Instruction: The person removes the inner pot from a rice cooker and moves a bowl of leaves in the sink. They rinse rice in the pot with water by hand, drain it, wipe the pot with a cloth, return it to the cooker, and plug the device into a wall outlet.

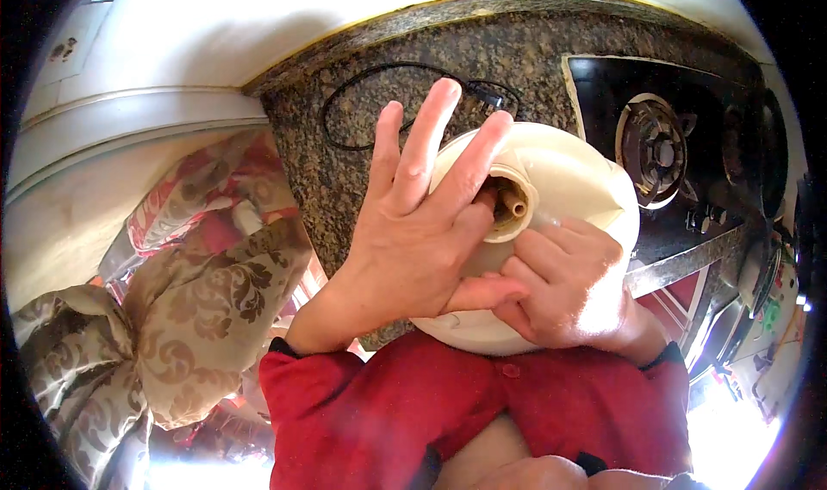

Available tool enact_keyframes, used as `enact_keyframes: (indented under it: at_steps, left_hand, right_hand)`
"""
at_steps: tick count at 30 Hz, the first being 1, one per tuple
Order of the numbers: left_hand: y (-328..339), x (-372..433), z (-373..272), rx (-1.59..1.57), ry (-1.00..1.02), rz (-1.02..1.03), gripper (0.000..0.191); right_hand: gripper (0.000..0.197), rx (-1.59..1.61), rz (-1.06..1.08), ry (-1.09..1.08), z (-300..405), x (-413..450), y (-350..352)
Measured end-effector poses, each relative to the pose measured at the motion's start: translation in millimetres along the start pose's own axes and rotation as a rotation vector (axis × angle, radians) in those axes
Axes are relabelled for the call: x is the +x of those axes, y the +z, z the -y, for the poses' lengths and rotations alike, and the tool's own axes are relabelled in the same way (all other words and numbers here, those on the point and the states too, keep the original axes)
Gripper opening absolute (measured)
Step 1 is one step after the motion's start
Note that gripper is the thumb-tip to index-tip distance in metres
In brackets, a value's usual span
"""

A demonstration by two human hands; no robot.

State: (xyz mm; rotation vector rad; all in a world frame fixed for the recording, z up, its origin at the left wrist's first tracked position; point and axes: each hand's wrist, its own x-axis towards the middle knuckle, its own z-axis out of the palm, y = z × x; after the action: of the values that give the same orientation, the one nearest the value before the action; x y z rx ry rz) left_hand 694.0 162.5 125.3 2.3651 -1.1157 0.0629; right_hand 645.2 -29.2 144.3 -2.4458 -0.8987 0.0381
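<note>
A round cream plastic appliance part (pixel 575 160) stands in front of me at the counter's near edge. At its middle rises a round collar (pixel 528 186), brown with grime inside, with a short hollow stem (pixel 515 206) within. The index finger of my left hand (pixel 413 244) reaches into the collar; the three other fingers spread upward, and its thumb touches my right hand. My right hand (pixel 562 283) is curled beside the collar, over the cream part. Whether its folded fingers grip anything is hidden.
A black power cord (pixel 362 70) with a plug (pixel 489 95) loops over the speckled granite counter (pixel 329 186) behind the part. To the right is a black gas hob (pixel 594 102) with a burner (pixel 662 151). Patterned curtain fabric (pixel 200 322) hangs at the left.
</note>
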Motion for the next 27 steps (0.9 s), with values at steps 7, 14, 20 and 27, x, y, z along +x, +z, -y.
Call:
enact_keyframes:
  at_steps: [7, 14, 20, 27]
  left_hand:
    - [-0.4, -2.3, 0.8, -0.045, -0.02, 0.008, 0.067]
    - [-5.7, 0.1, 3.1, 0.041, 0.004, 0.052, 0.073]
    - [-0.4, -6.5, 11.2, -0.006, -0.005, 0.031, 0.076]
    - [12.5, -36.0, 43.3, -0.365, -0.131, -0.472, 0.064]
  right_hand:
    - [0.023, 0.005, 0.013, -0.008, -0.1, 1.2, -2.5]
    - [0.024, 0.007, 0.011, 0.006, 0.1, 1.6, -1.4]
    - [0.024, -0.02, -0.005, 0.019, 3.8, 4.7, -0.9]
    - [0.027, -0.017, 0.02, 0.035, 4.3, 6.6, -1.5]
